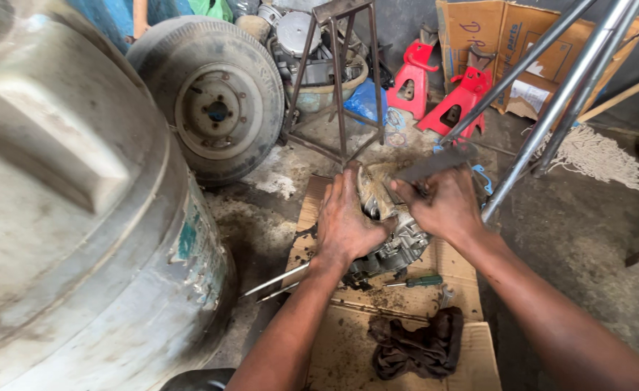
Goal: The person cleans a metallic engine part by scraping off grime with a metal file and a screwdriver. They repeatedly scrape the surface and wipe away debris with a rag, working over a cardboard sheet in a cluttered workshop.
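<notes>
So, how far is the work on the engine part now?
Done: the engine part lies on cardboard, apparently out of its machine. In hand: the left hand steadies it while the right hand works a flat blade on it. Left: it is still grimy; screwdriver and rag lie unused.

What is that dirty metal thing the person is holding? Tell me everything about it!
The metal engine part is a lumpy grey casting, greasy and dirt-caked, with ribs and small fittings. It sits on flattened cardboard on the floor. The left hand presses on its left side; the right hand grips a flat blade-like tool against its top. A green-handled screwdriver lies beside it.
</notes>
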